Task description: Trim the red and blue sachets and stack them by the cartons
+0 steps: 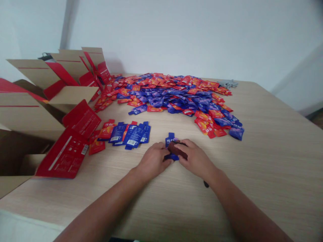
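A blue sachet (pixel 170 136) with white lettering lies on the table in front of me, its lower part partly covered by my fingers. My left hand (pixel 155 159) is closed at the sachet's left edge, with the thumb near its lower end. My right hand (pixel 195 157) grips a dark reddish-brown, rounded object (pixel 176 149) and holds it over the sachet. What kind of object this is, I cannot make out. Under my right wrist a small black tip (pixel 206 184) shows; whether it belongs to the brown object is hidden.
A wide heap of red and blue sachets (pixel 166 95) spreads across the back of the table (pixel 264 151). Several more sachets (pixel 133 136) lie overlapping left of my hands. Open red-and-brown cardboard boxes (pixel 68 154) line the left side. A grey cloth (pixel 228 83) lies at the back right.
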Motion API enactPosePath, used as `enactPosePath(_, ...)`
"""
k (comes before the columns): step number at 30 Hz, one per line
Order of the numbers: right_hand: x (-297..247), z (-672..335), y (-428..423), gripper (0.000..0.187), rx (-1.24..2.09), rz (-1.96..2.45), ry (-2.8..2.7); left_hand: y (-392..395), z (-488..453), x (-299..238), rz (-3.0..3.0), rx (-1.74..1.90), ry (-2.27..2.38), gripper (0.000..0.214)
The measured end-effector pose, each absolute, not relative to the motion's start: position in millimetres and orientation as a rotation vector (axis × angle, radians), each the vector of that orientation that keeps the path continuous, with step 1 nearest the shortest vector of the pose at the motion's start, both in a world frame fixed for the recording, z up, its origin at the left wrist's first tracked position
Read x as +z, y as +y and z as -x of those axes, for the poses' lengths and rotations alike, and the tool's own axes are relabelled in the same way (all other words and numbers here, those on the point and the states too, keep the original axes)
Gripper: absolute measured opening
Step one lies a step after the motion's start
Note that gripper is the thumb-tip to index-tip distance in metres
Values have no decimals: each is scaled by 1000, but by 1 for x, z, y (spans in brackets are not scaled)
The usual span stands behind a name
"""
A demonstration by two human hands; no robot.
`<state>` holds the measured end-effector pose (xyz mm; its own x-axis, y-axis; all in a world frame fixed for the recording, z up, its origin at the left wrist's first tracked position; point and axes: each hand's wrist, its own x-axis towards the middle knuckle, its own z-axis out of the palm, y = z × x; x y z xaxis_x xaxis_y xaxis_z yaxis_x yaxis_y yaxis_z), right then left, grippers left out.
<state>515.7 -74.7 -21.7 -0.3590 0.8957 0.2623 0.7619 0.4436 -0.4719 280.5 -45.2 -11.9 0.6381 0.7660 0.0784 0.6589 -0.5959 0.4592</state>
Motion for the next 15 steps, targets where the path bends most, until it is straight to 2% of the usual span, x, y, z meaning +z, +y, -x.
enactPosePath(6,-32,-515,-70,49,278,1564,-2102,-52,-285,-10,-2512,454,1134,24)
enactPosePath(11,-33,-516,-69,52,232,1623,-2040,-54,-288,-13,-2576,472,1000,44)
enactPosePath(15,-37,-519,-67,52,251,1577,-2003,-50,-288,-12,-2593,407,999,40)
